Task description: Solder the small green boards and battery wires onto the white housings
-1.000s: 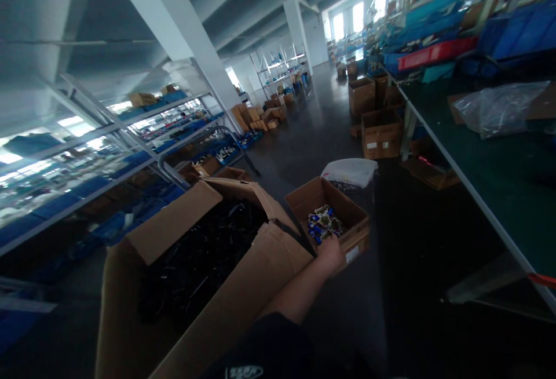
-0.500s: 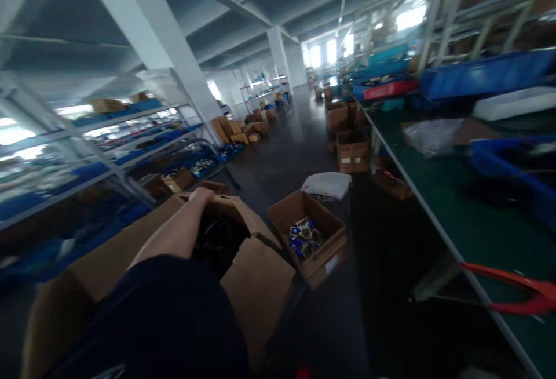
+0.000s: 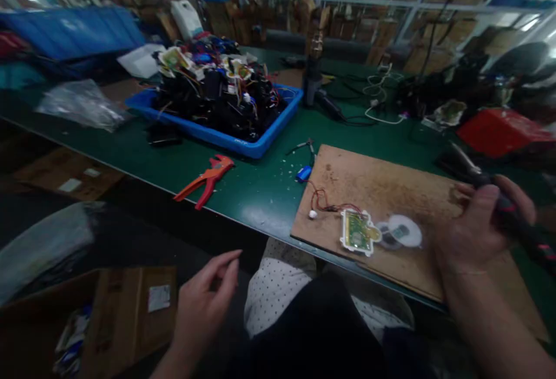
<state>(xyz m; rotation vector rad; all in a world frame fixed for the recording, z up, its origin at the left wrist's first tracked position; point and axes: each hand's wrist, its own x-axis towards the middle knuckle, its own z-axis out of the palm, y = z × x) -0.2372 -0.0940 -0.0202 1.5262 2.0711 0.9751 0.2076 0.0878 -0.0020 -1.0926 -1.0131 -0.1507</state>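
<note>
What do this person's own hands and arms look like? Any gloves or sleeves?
The left hand and right hand are both ungloved. The visible forearms are bare, with no sleeves showing. A faint thin line crosses the right wrist, too blurred to identify.

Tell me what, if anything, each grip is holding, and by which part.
The right grip holds a dark tool, seemingly a soldering iron, by its handle, behind the metal tip. The left grip holds nothing that shows.
</note>
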